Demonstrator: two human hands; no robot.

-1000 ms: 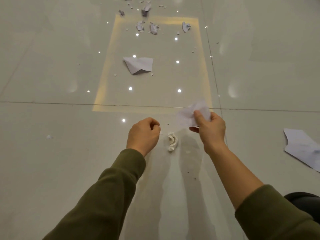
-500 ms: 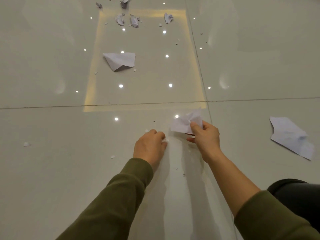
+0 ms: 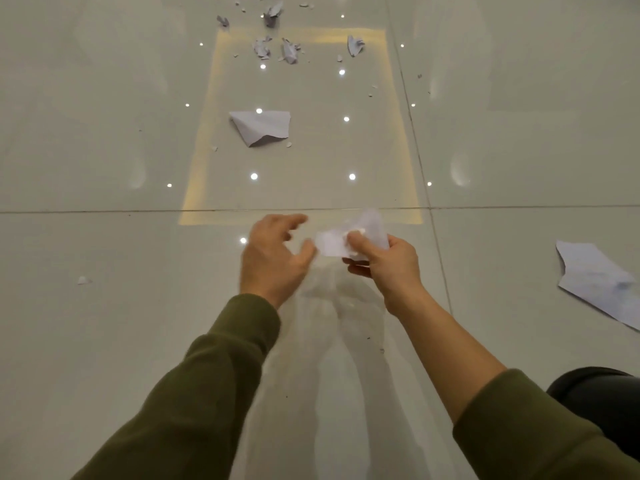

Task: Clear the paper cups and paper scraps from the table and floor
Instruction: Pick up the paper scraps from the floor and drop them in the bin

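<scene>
My right hand (image 3: 384, 261) grips a bunch of white paper scraps (image 3: 349, 237) a little above the glossy floor. My left hand (image 3: 273, 254) hovers just left of that bunch, fingers spread and curved, blurred by motion, with nothing visible in it. A folded white sheet (image 3: 263, 128) lies on the floor farther ahead. A larger creased sheet (image 3: 595, 282) lies at the right edge. Several small torn pieces (image 3: 277, 50) are scattered at the far end. One tiny scrap (image 3: 82, 280) rests on the floor to the left.
The floor is pale polished tile (image 3: 104, 341) with grout lines and bright ceiling-light reflections. A dark rounded object (image 3: 602, 393) shows at the lower right beside my right sleeve. No table or cups are in view.
My left hand closed on the crumpled scrap on the floor, then rose to the paper in my right hand and opened. That scrap is gone from the floor.
</scene>
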